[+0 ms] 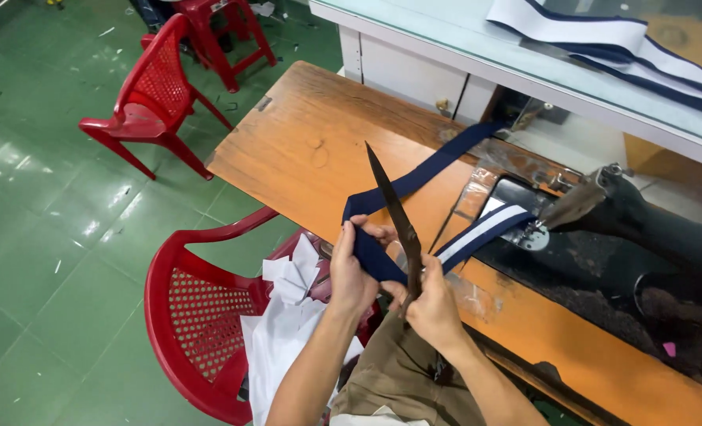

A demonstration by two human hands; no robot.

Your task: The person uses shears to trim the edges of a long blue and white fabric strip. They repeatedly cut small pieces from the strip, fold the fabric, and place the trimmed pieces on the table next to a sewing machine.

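Held taut in the left hand (351, 272), the navy band (375, 256) is best cut squarely by scissors (398, 225) gripped in the right hand (432, 309).

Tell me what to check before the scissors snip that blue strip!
1. Left hand grips the navy strip: ok, fingers pinch its folded end.
2. Right hand holds the scissors firmly: ok, fist wrapped round the handles.
3. Blades pointing away from the body: ok, the tip aims up and away over the wooden table.
4. Left fingers out of the blades' path: cannot tell, they sit very close to the blades.
5. Strip free of the sewing machine: not ok, the striped end lies under its foot.
6. Blades open round the strip: cannot tell, they look shut.
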